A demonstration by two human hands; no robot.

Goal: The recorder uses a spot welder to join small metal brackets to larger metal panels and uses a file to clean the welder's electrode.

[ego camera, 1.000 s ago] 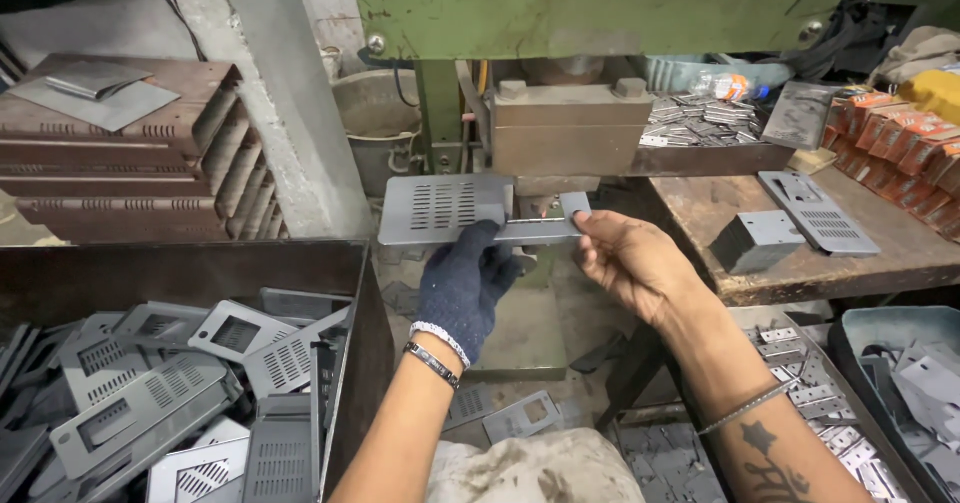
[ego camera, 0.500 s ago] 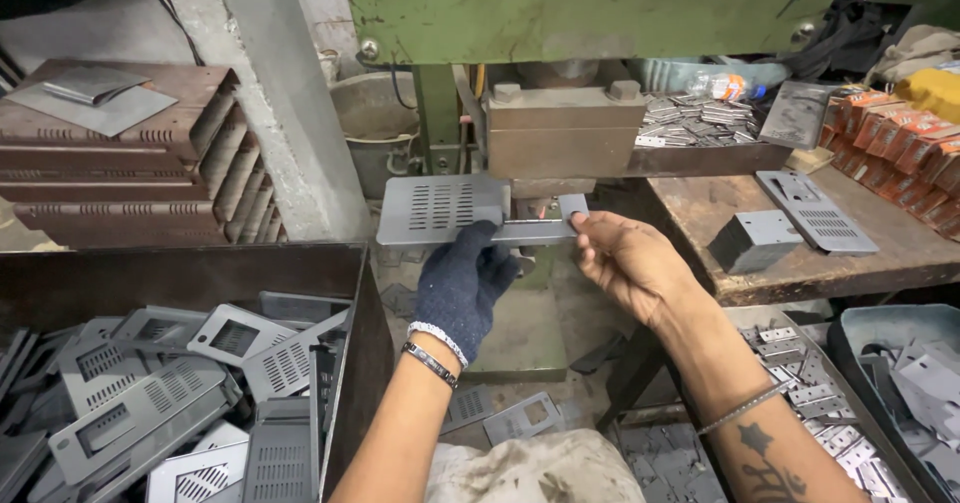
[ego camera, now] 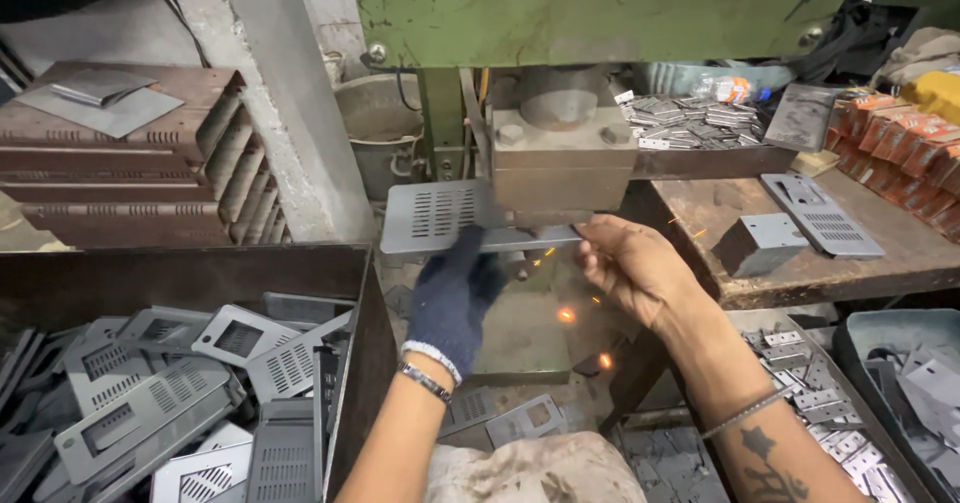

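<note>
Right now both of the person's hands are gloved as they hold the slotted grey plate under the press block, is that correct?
Not quite: in the head view only the left hand wears a dark glove; the right hand is bare. Both do hold the slotted grey plate under the press block.

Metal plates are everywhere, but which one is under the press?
The slotted plate held by the gloved left hand and bare right hand; the others lie loose in the bin or on the table.
</note>
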